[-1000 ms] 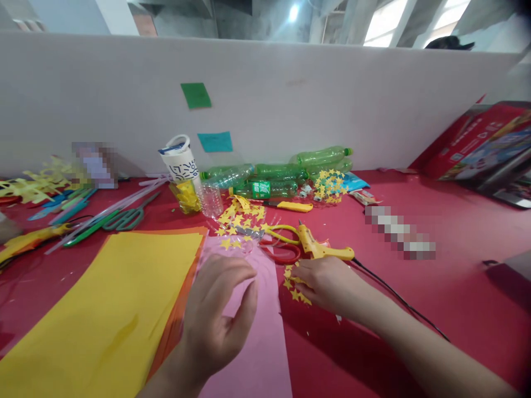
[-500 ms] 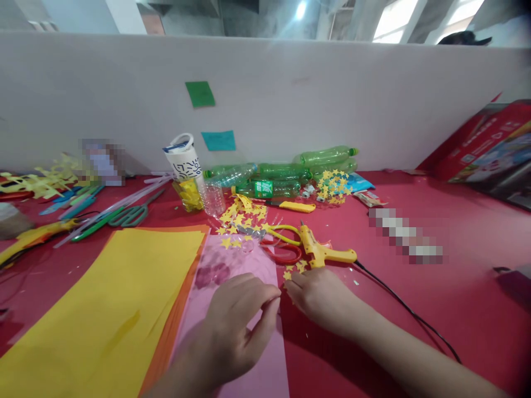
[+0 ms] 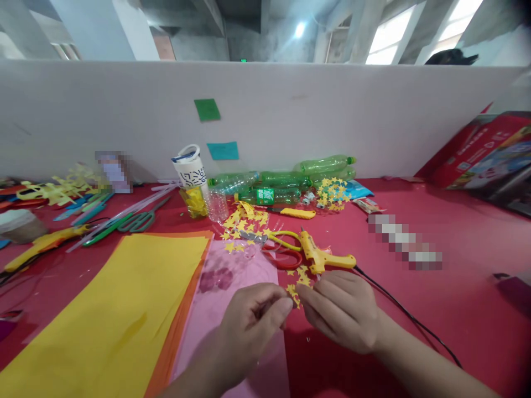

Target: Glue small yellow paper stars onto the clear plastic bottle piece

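Observation:
My left hand (image 3: pixel 256 323) is above the pink sheet (image 3: pixel 232 262), thumb and forefinger pinched together. Whatever is between those fingertips is too small to make out. Just to the right, my right hand (image 3: pixel 342 309) has its fingers pressed together, pointing left; its grip is hidden. Small yellow stars (image 3: pixel 302 275) lie in a strip beside and behind its fingertips. A yellow glue gun (image 3: pixel 321 254) rests directly behind the right hand. Red-and-yellow-handled scissors (image 3: pixel 286 260) lie left of the glue gun, close to a heap of more yellow stars (image 3: pixel 249 221).
Yellow paper sheets (image 3: pixel 124 298) cover the left. Green plastic bottles (image 3: pixel 282 178), a white patterned cup (image 3: pixel 191 171) and a yellow-handled cutter (image 3: pixel 297 213) stand or lie toward the white partition (image 3: pixel 332 116). The glue gun's black cord (image 3: pixel 410 312) trails right. Green-handled scissors (image 3: pixel 139 221) lie left.
My right hand has drawn back to the right, uncovering more of the star strip. My left hand has shifted slightly right, and the view has tilted up a little.

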Demonstrator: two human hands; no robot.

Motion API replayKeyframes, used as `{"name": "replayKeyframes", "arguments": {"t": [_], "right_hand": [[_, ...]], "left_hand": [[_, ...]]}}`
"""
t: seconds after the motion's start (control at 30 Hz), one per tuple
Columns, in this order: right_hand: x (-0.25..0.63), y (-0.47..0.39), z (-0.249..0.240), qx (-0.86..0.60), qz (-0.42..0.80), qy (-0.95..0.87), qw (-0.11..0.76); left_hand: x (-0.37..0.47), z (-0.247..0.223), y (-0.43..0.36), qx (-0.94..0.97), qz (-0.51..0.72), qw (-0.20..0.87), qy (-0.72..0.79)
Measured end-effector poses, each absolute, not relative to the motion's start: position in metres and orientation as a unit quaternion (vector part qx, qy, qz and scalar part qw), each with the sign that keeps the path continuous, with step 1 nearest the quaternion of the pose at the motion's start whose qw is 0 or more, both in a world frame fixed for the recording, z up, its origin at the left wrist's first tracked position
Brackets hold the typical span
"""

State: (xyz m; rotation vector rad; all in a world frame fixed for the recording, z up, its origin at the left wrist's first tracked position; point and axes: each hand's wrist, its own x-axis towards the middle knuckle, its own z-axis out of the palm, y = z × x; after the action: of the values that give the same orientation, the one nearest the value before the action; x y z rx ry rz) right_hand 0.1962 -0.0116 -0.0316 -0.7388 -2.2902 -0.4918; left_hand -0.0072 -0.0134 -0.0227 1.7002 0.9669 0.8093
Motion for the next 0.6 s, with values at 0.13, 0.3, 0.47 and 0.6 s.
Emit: {"name": "replayKeyframes", "arguments": {"t": [0.13,0.3,0.47,0.6], "right_hand": [[0.196,-0.016,-0.027,-0.225,-0.238,-0.890,0.316],[0.192,-0.017,-0.016,-0.209,-0.245,-0.899,0.295],[0.187,-0.015,-0.021,-0.208,-0.226,-0.899,0.312],[0.182,-0.014,-0.023,-0.326,-0.043,-0.856,0.399]], "left_hand": [[-0.004,-0.023,-0.011,0.582,0.328,0.634,0.390],[-0.007,-0.029,-0.007,0.513,0.334,0.702,0.365],[-0.006,-0.027,-0.005,0.504,0.338,0.696,0.384],[-0.004,-0.021,-0.006,0.578,0.362,0.595,0.425]]}}
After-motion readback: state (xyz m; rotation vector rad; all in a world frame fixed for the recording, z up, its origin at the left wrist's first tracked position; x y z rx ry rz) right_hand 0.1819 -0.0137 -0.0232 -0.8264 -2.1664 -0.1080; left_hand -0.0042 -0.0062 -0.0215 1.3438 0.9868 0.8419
